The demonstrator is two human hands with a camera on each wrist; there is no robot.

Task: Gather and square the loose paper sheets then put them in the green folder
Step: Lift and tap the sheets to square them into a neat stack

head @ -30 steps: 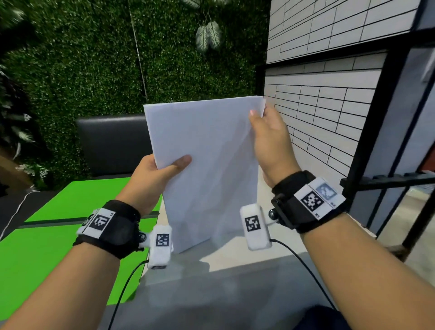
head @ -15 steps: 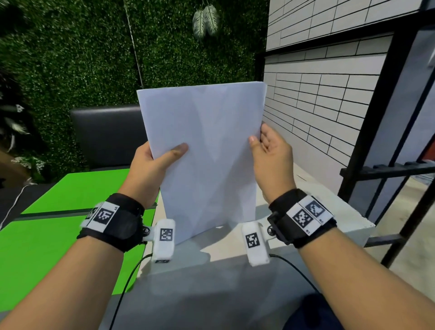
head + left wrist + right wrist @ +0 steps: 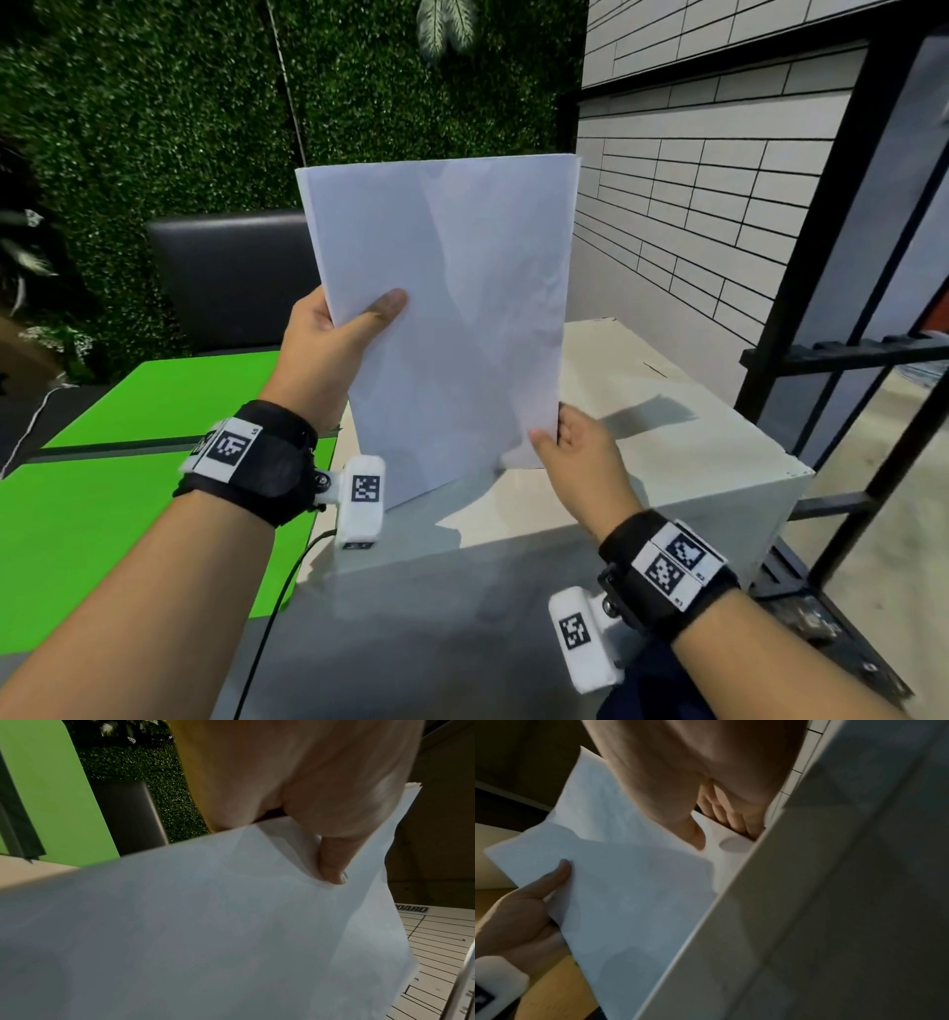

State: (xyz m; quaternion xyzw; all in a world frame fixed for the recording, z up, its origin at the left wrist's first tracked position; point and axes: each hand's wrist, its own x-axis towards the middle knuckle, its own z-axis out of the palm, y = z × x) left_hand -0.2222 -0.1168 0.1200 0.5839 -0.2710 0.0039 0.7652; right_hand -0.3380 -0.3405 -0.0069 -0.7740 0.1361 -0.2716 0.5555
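A stack of white paper sheets (image 3: 452, 318) stands upright in the air above the white table top (image 3: 667, 462), its edges nearly flush. My left hand (image 3: 354, 329) grips the stack's left edge at mid height, thumb flat on the front, the other fingers hidden behind. My right hand (image 3: 560, 437) pinches the lower right corner, thumb in front and fingers behind. The left wrist view shows the thumb (image 3: 331, 862) pressing the sheets (image 3: 205, 923). In the right wrist view the sheets (image 3: 634, 892) are pinched at their edge. The green folder (image 3: 128, 401) lies open and flat at the left.
A black chair back (image 3: 231, 277) stands behind the folder, before a green hedge wall. A tiled wall and a black metal frame (image 3: 821, 257) close off the right side. A thin cable (image 3: 277, 616) runs from my left wrist.
My right hand has slid down the stack's right edge from the top corner to the bottom corner. The left hand keeps its grip, and the stack now stands straighter.
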